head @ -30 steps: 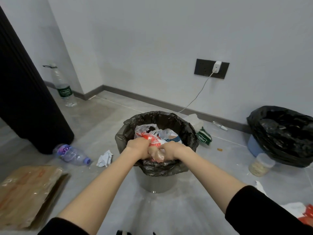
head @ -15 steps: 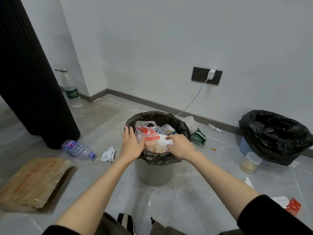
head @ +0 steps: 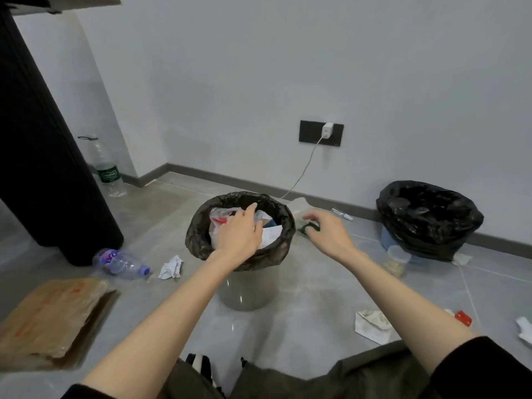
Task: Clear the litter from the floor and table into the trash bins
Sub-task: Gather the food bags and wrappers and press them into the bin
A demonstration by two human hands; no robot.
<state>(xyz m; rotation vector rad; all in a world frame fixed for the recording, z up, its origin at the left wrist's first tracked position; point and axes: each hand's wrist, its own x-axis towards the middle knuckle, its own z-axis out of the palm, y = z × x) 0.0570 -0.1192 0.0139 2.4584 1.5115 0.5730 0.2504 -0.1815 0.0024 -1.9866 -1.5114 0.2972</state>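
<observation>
Plainly empty, slack hands by the lined bin; green bottle label illegible.

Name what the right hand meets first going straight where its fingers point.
Probably the crushed green-labelled bottle beside the nearer bin; depth between it and the right hand is unclear.

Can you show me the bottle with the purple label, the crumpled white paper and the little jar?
Bottle [head: 121,264]: head view, its clear middle.
Crumpled white paper [head: 172,267]: head view, its centre.
Little jar [head: 396,264]: head view, its side wall.
</observation>
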